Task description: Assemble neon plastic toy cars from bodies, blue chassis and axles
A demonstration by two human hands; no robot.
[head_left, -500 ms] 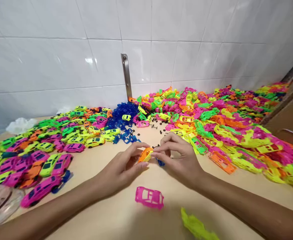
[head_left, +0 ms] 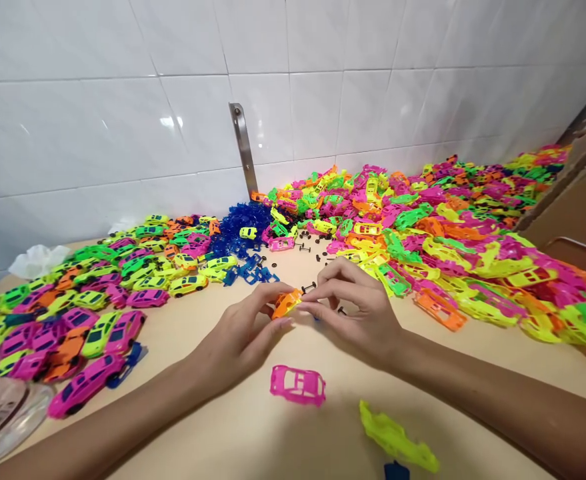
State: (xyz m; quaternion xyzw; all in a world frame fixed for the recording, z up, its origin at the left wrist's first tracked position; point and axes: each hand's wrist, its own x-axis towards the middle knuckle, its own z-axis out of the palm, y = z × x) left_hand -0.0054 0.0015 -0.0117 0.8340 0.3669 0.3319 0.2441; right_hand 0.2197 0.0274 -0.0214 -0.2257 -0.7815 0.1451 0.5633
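Observation:
Between thumb and fingers, my left hand grips a small orange toy car body with a yellow part along its right side. My right hand is pinched at the car's right end, its fingertips touching the yellow part. A black wheel axle shows just beyond the right fingertips, and another lies partly under that hand. Nearer to me on the table, a pink car shell lies between my forearms. A yellow-green shell lies to its right, with a dark blue piece beside it.
Finished-looking toy cars cover the left of the table. Blue parts are heaped at the back middle, near loose axles. A large pile of coloured shells spreads right, beside a cardboard box. Clear plastic container at left.
The camera view has shifted slightly, bringing the dark blue piece at the bottom into sight. Both hands remain at the orange car, which is tilted a little differently.

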